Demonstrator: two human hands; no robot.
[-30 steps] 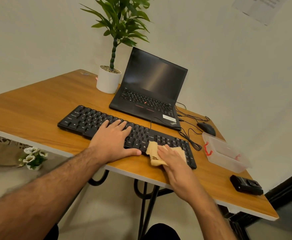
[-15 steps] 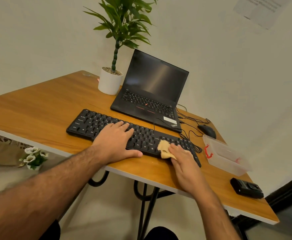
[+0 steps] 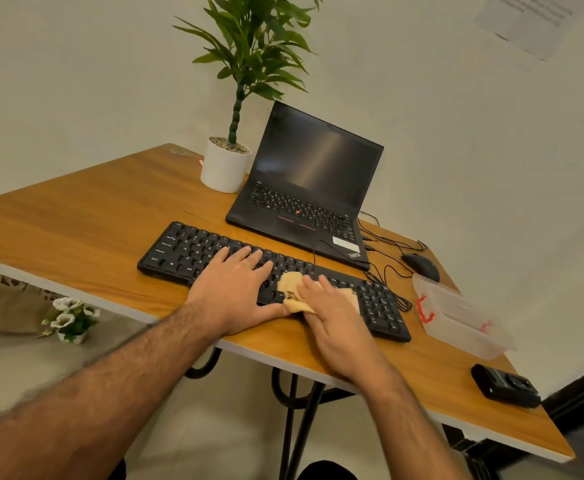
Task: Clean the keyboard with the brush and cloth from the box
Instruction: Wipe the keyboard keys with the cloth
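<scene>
A black keyboard (image 3: 186, 249) lies near the front edge of the wooden table (image 3: 76, 216). My left hand (image 3: 235, 289) rests flat on its middle keys, fingers spread, thumb along the front edge. My right hand (image 3: 332, 317) presses a tan cloth (image 3: 292, 289) onto the keys just right of the left hand. The cloth bunches out from under the fingers on both sides. A clear plastic box (image 3: 457, 317) with red clips stands to the right of the keyboard. No brush shows.
An open black laptop (image 3: 311, 188) stands behind the keyboard, beside a white potted plant (image 3: 224, 168). A black mouse (image 3: 420, 266) and cables lie at the back right. A small black device (image 3: 505, 386) sits near the right front edge. A small flower pot (image 3: 72, 320) is on the floor.
My right hand has slid the cloth leftward along the keyboard, from its right half to beside the left hand. The left hand has stayed on the keys.
</scene>
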